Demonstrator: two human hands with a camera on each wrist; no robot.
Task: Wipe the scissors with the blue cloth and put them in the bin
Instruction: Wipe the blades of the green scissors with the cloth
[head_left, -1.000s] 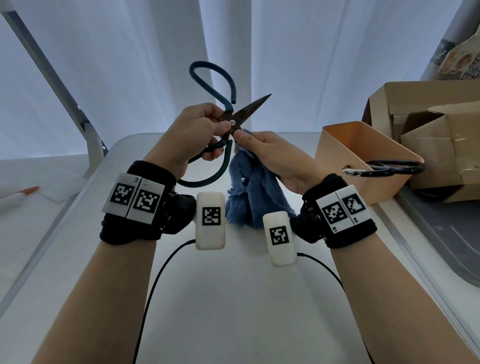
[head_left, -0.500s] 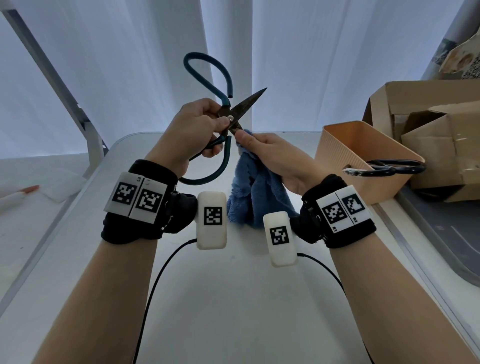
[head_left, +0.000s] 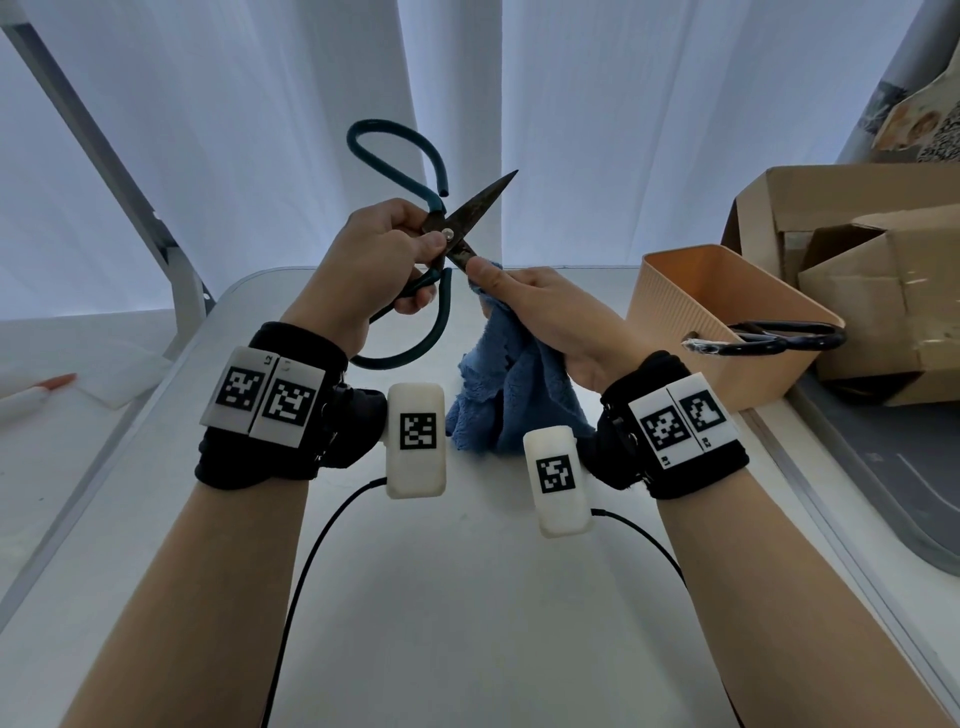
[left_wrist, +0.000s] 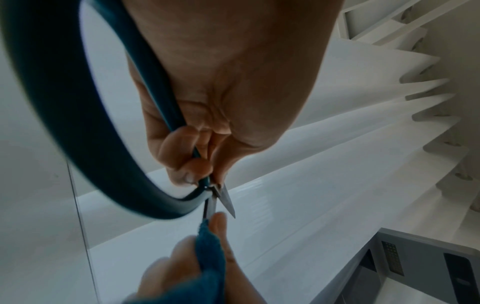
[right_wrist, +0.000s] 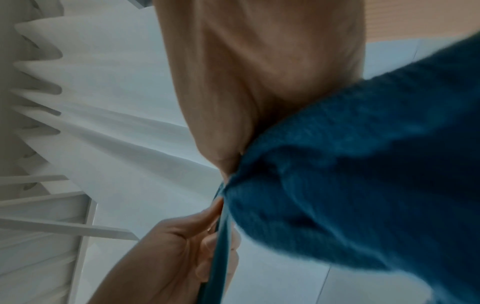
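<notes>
Scissors (head_left: 441, 234), blades apart, are gripped at the pivot by the left hand (head_left: 374, 260); beside them, the right hand (head_left: 540, 312) pinches the blue cloth (head_left: 509, 395) around the lower blade.

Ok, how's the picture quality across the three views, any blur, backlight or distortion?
Head view: sharp, backlit by the bright white curtain, wide-angle bending at the edges; scissors and blue cloth read clearly. Left wrist view: the teal handle loop is smeared and out of focus, the blades sharper. Right wrist view: blurriest, the cloth a soft dark-blue mass, the right hand dim and soft.
</notes>
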